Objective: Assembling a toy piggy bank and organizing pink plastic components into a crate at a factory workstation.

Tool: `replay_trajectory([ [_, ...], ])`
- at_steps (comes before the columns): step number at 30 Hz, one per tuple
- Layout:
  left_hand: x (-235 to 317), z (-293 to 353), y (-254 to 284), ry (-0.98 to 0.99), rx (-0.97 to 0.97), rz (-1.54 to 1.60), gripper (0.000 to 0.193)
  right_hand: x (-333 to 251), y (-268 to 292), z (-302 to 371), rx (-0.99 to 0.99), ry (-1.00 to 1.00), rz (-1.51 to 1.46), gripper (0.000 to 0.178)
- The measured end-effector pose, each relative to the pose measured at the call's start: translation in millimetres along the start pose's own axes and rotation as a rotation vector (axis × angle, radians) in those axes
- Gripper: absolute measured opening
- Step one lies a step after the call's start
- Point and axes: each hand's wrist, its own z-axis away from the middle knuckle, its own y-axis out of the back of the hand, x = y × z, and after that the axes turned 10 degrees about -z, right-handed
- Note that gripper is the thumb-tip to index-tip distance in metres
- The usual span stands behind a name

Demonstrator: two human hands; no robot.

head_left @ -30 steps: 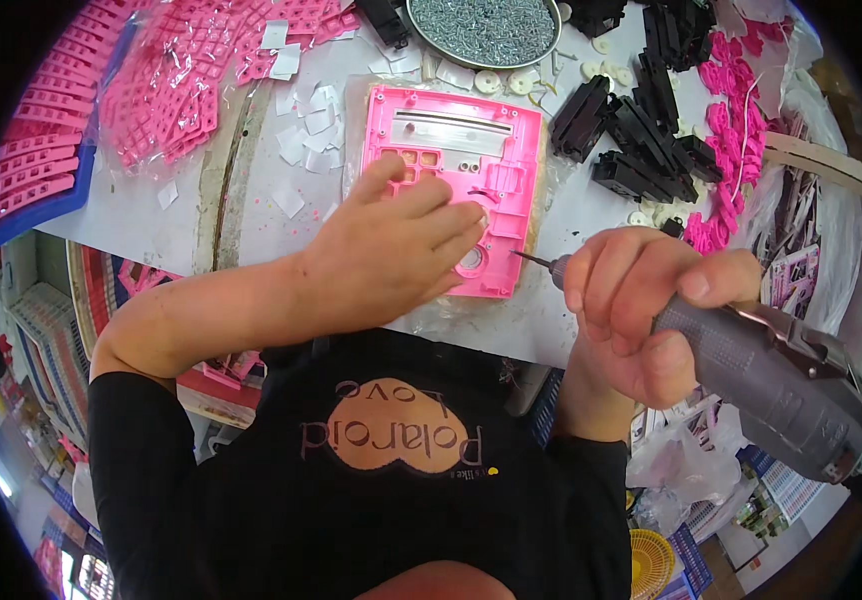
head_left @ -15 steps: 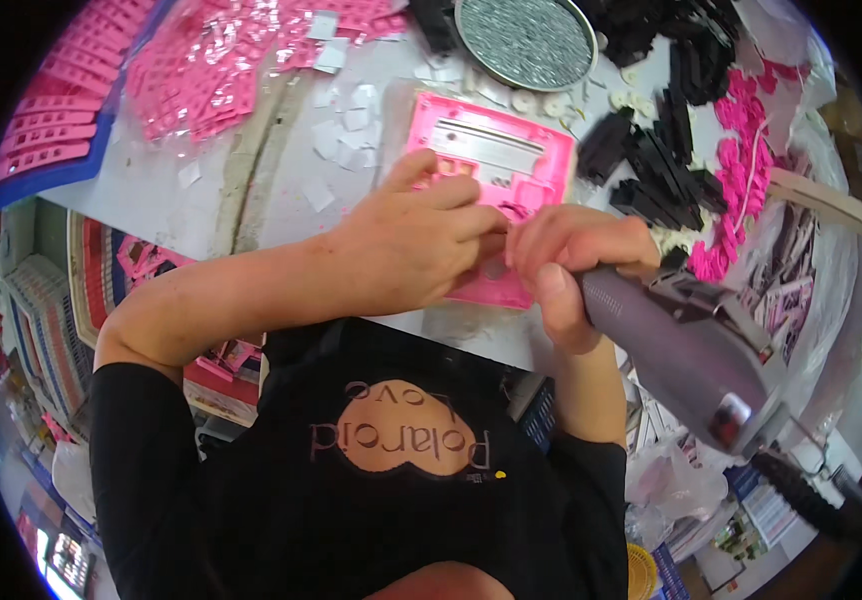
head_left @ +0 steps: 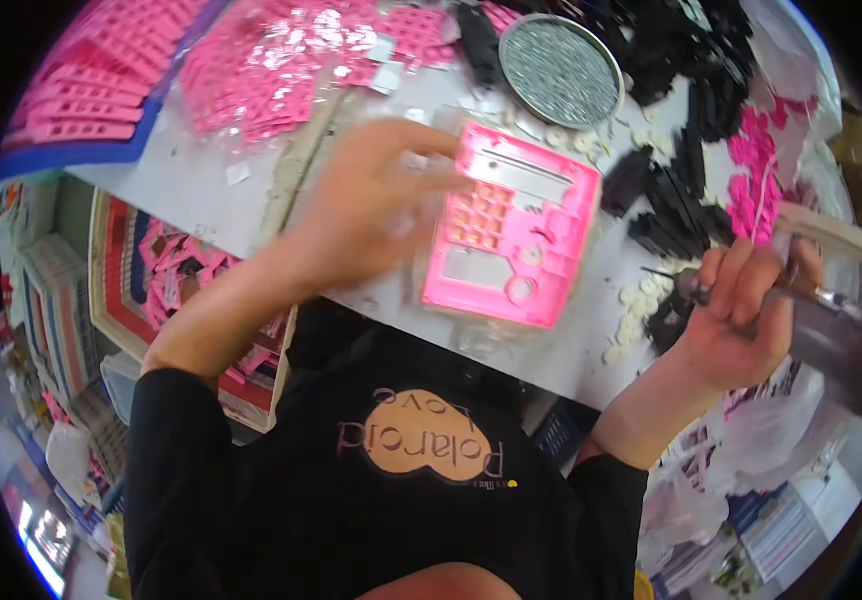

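Note:
A pink plastic calculator shell (head_left: 563, 240) lies on the worktable with its hollow inside up, showing a grid of key openings and a round recess. Blurred by motion, my left hand (head_left: 381, 195) hovers at the shell's left edge; its fingers reach toward the upper left side, and whether they hold anything is unclear. Off to the right of the shell, my right hand (head_left: 751, 310) is wrapped round a grey electric screwdriver (head_left: 836, 350). The thin bit of the screwdriver points left, above the table and apart from the shell.
A round dish of small metal screws (head_left: 561, 70) stands beyond the shell. Black plastic parts (head_left: 666, 205), white round pieces (head_left: 631, 315) and bright pink small parts (head_left: 751, 170) lie to the right. Bagged pink panels (head_left: 261, 75) and a blue tray (head_left: 76, 158) occupy the far left.
My right hand has moved right, away from the shell, with the screwdriver. My left hand has lifted off the shell's middle and shifted left, uncovering the key grid.

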Motion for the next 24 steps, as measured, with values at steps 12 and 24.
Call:
replay_trajectory([
  [12, -98, -11, 35, 0.056, -0.083, -0.778, 0.035, 1, 8, -2, 0.078, 0.014, 0.191, 0.049],
  [24, -60, -1, 38, 0.15, 0.008, -0.454, 0.022, -1, 21, 1, 0.118, 0.031, 0.293, 0.054],
])
